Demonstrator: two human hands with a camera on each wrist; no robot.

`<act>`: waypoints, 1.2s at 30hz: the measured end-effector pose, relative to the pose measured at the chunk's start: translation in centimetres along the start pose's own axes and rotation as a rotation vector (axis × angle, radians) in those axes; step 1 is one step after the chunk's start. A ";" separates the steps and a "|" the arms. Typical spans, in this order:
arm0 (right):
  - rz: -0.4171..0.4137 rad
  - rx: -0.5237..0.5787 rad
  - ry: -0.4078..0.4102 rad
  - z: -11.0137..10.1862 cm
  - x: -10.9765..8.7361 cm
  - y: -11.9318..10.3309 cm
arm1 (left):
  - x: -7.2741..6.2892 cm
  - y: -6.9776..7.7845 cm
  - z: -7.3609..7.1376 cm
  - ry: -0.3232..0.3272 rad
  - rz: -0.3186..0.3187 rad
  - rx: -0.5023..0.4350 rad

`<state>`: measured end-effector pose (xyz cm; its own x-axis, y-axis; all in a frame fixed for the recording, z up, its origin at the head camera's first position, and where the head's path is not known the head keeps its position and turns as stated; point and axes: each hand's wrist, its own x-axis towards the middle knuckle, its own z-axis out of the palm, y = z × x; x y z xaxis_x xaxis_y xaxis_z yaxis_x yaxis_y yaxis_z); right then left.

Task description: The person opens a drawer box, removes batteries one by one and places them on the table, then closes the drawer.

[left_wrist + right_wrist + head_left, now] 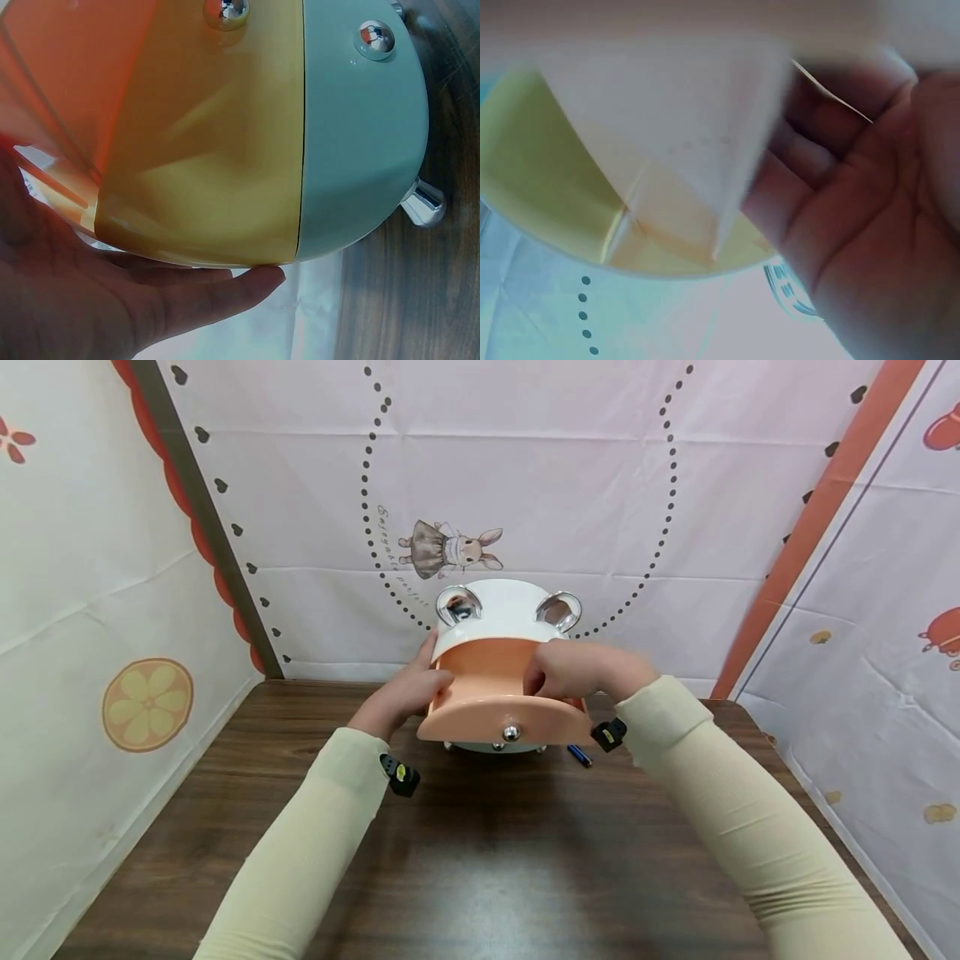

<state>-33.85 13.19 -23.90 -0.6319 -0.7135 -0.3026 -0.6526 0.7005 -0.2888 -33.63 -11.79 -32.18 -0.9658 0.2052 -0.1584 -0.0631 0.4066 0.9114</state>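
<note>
A rounded drawer box (510,610) has a white top, two silver ear-like rings and a pale green base (364,127). Its peach drawer (468,718) is pulled out toward me, a silver knob on its front. My left hand (405,693) lies along the box's left side; in the left wrist view its fingers are extended against the curved wall. My right hand (581,668) reaches into the drawer from the right, fingers bent down inside. The drawer hides the fingertips, and I cannot tell whether they hold anything.
A small blue cylinder (580,755) lies on the brown wooden table (480,852), by the box's right front. A printed fabric sheet (525,468) hangs close behind the box, and more sheets flank the table on both sides.
</note>
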 end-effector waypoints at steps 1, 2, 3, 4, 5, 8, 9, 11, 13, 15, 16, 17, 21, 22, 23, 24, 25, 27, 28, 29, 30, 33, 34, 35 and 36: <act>-0.012 -0.015 0.032 0.1 0.1 0.0 | 0.0 0.0 0.0 0.000 -0.004 -0.003; -0.025 -0.028 0.063 0.2 0.2 0.0 | 0.0 0.0 0.0 0.000 -0.007 -0.004; -0.036 -0.037 0.091 0.2 0.2 0.0 | 0.0 0.0 0.0 -0.001 -0.011 -0.005; -0.046 -0.047 0.117 0.3 0.3 0.0 | 0.0 0.0 0.0 -0.001 -0.014 -0.006; -0.058 -0.059 0.144 0.4 0.3 0.0 | 0.1 0.0 0.0 0.000 -0.015 -0.006; -0.082 -0.075 0.210 0.7 0.3 0.0 | 0.1 -0.1 0.0 0.002 -0.009 -0.008; -0.085 -0.081 0.226 0.8 0.2 0.0 | 0.1 -0.1 0.0 0.004 -0.004 -0.006; -0.086 -0.091 0.252 1.0 0.1 -0.1 | 0.1 -0.1 0.0 0.008 0.004 -0.003; -0.078 -0.102 0.267 1.1 0.0 -0.1 | 0.0 -0.1 -0.1 0.010 0.009 -0.001; -0.081 -0.126 0.275 1.3 -0.2 0.0 | 0.0 0.0 -0.1 0.011 0.007 0.001; -0.084 -0.142 0.279 1.4 -0.2 0.0 | 0.0 0.0 -0.1 0.011 0.004 0.001; -0.087 -0.157 0.282 1.5 -0.3 0.1 | -0.1 0.0 -0.1 0.009 0.003 0.003; -0.113 -0.222 0.294 1.9 -0.5 0.5 | -0.1 0.0 0.0 0.002 -0.003 0.006; -0.115 -0.228 0.298 2.0 -0.6 0.6 | -0.1 0.1 0.0 0.000 -0.002 0.005; -0.119 -0.229 0.304 2.0 -0.6 0.7 | -0.1 0.1 0.0 -0.002 -0.003 0.005; -0.124 -0.231 0.309 2.1 -0.7 0.8 | -0.1 0.1 0.1 -0.002 -0.006 0.001; -0.126 -0.225 0.312 2.2 -0.7 0.8 | -0.1 0.2 0.1 -0.003 -0.008 -0.004; -0.130 -0.214 0.321 2.3 -0.9 0.9 | -0.2 0.2 0.1 -0.001 -0.012 -0.008; -0.136 -0.212 0.326 2.3 -1.0 0.9 | -0.2 0.2 0.1 0.000 -0.013 -0.011; -0.142 -0.205 0.329 2.3 -1.1 0.9 | -0.2 0.2 0.1 0.000 -0.013 -0.010; -0.148 -0.198 0.333 2.3 -1.2 1.0 | -0.2 0.2 0.1 0.001 -0.011 -0.010; -0.174 -0.179 0.341 2.5 -1.4 1.2 | -0.2 0.1 0.1 -0.002 -0.007 -0.007; -0.179 -0.167 0.343 2.5 -1.5 1.3 | -0.2 0.1 0.1 -0.002 -0.007 -0.006; -0.185 -0.155 0.344 2.5 -1.6 1.4 | -0.2 0.1 0.1 -0.002 -0.007 -0.005; -0.189 -0.144 0.344 2.5 -1.6 1.5 | -0.2 0.1 0.1 -0.002 -0.006 -0.007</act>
<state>-32.75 15.38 -26.15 -0.5827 -0.8095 0.0719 -0.8066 0.5652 -0.1731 -33.38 -11.69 -32.05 -0.9648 0.2048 -0.1652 -0.0710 0.4018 0.9130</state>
